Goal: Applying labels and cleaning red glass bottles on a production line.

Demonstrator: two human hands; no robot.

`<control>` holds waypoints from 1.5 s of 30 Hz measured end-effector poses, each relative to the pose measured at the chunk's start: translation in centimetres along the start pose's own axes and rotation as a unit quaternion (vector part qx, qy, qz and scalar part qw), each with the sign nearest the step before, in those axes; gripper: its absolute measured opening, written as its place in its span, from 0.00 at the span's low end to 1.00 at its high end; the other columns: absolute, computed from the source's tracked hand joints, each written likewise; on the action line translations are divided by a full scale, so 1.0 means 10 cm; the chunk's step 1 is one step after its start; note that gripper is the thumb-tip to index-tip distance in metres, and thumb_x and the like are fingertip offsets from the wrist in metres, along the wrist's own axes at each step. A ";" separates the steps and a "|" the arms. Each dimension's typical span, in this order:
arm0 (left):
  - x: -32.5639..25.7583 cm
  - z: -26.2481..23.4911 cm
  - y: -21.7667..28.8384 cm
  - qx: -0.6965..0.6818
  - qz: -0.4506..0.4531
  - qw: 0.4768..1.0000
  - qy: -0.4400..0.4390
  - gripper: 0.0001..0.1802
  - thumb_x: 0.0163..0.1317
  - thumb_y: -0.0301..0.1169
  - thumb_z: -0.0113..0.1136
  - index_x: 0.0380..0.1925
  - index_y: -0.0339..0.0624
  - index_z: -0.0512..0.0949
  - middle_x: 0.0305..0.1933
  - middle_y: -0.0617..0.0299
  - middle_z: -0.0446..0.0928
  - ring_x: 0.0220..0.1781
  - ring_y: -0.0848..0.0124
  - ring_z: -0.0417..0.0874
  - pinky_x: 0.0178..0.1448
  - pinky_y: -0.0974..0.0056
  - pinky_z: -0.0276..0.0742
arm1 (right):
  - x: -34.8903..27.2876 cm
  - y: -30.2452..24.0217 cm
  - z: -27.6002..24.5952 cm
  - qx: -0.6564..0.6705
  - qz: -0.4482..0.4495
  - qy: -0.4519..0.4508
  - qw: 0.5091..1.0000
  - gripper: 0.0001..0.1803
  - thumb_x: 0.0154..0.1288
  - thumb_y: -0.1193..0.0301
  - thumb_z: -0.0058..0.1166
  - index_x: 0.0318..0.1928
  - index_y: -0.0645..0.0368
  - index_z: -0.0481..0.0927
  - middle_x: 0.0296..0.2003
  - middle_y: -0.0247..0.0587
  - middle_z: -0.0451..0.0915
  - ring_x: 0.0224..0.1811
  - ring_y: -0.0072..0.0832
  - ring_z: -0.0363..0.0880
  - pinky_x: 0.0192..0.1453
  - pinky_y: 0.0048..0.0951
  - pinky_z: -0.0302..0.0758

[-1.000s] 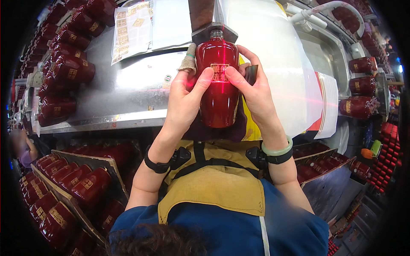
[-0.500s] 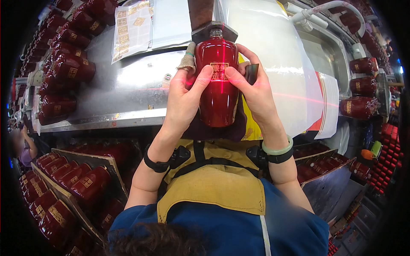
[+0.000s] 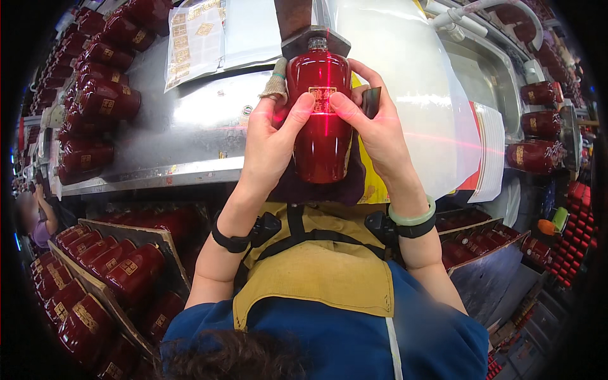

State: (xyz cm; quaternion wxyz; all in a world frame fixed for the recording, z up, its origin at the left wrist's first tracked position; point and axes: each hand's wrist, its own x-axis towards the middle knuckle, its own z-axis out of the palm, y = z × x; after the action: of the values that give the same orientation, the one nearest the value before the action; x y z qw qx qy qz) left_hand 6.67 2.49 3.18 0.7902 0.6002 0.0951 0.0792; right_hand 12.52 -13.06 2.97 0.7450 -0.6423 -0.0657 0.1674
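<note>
A glossy dark red bottle (image 3: 321, 149) lies between my hands, its clear neck (image 3: 317, 43) against a dark metal plate (image 3: 315, 33) on the far side. A gold square label (image 3: 322, 99) is on its upper body, under crossing red laser lines. My left hand (image 3: 269, 130) grips the bottle's left side, thumb on the label's left edge; a knitted finger cover (image 3: 275, 80) is on one finger. My right hand (image 3: 380, 126) grips the right side, thumb on the label's right edge. A small dark flat piece (image 3: 371, 101) is tucked between its fingers. The fingertips behind the bottle are hidden.
Sheets of gold labels (image 3: 195, 44) lie at the metal bench's (image 3: 202, 126) far left. Many red bottles (image 3: 109, 100) line the left; several more (image 3: 532, 156) are at right, near a sink (image 3: 484, 69). Crates of bottles (image 3: 158, 244) stand below. Another person (image 3: 39, 215) is far left.
The bottle and both my hands have shifted slightly away from me. My thumbs stay at the label's edges, and the grip looks the same.
</note>
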 end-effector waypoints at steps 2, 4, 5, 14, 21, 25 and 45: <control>0.01 0.00 -0.01 0.011 0.010 1.000 0.013 0.36 0.74 0.32 0.61 0.76 0.30 0.59 0.62 0.50 0.78 0.59 0.70 0.80 0.63 0.64 0.79 | 0.00 0.00 0.00 0.005 0.000 0.002 1.000 0.40 0.64 0.66 0.73 0.71 0.64 0.66 0.31 0.23 0.65 0.33 0.13 0.62 0.37 0.16 0.64; 0.00 -0.01 -0.01 0.021 -0.005 1.000 0.008 0.36 0.74 0.33 0.61 0.76 0.30 0.59 0.61 0.50 0.78 0.59 0.70 0.81 0.63 0.64 0.79 | 0.00 0.01 0.00 -0.001 0.000 0.004 1.000 0.40 0.64 0.66 0.72 0.71 0.64 0.66 0.31 0.23 0.66 0.33 0.13 0.63 0.37 0.16 0.65; 0.00 0.00 -0.01 0.021 -0.005 1.000 0.007 0.36 0.74 0.33 0.61 0.76 0.30 0.59 0.61 0.50 0.78 0.59 0.70 0.81 0.63 0.64 0.79 | -0.01 0.01 -0.01 -0.008 0.000 0.006 1.000 0.40 0.65 0.66 0.72 0.71 0.64 0.67 0.31 0.24 0.66 0.33 0.13 0.63 0.37 0.16 0.65; -0.01 0.01 -0.03 -0.005 -0.007 1.000 0.006 0.37 0.76 0.34 0.59 0.77 0.29 0.56 0.61 0.49 0.77 0.59 0.70 0.80 0.63 0.65 0.78 | -0.04 0.00 -0.04 -0.003 -0.010 0.001 1.000 0.36 0.67 0.66 0.70 0.70 0.64 0.67 0.32 0.24 0.67 0.33 0.12 0.64 0.39 0.15 0.65; 0.00 -0.03 -0.03 0.009 -0.003 1.000 0.006 0.38 0.75 0.34 0.59 0.77 0.28 0.55 0.61 0.48 0.77 0.58 0.70 0.80 0.62 0.65 0.79 | -0.04 0.00 0.03 -0.017 -0.003 0.010 1.000 0.38 0.67 0.66 0.70 0.71 0.63 0.65 0.32 0.25 0.67 0.33 0.13 0.64 0.38 0.16 0.67; 0.01 -0.03 -0.05 0.022 0.009 1.000 0.011 0.38 0.75 0.34 0.59 0.77 0.28 0.55 0.60 0.48 0.78 0.58 0.70 0.80 0.61 0.65 0.79 | -0.03 0.02 0.03 -0.011 -0.004 0.013 1.000 0.38 0.67 0.66 0.70 0.71 0.63 0.65 0.32 0.25 0.67 0.33 0.13 0.64 0.38 0.16 0.66; -0.07 -0.05 -0.03 0.011 -0.004 1.000 -0.016 0.36 0.75 0.32 0.59 0.77 0.31 0.57 0.69 0.51 0.72 0.67 0.70 0.75 0.71 0.63 0.72 | -0.49 -0.19 0.06 -0.170 -0.106 0.021 0.979 0.09 0.69 0.78 0.61 0.48 0.65 0.82 0.43 0.45 0.83 0.44 0.31 0.84 0.50 0.28 0.78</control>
State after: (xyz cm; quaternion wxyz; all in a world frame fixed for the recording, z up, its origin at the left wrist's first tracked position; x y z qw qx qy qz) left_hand 5.91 2.71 2.84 0.7853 0.6096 0.0858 0.0657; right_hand 8.06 -14.41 5.51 0.6394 -0.7526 -0.1451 0.0601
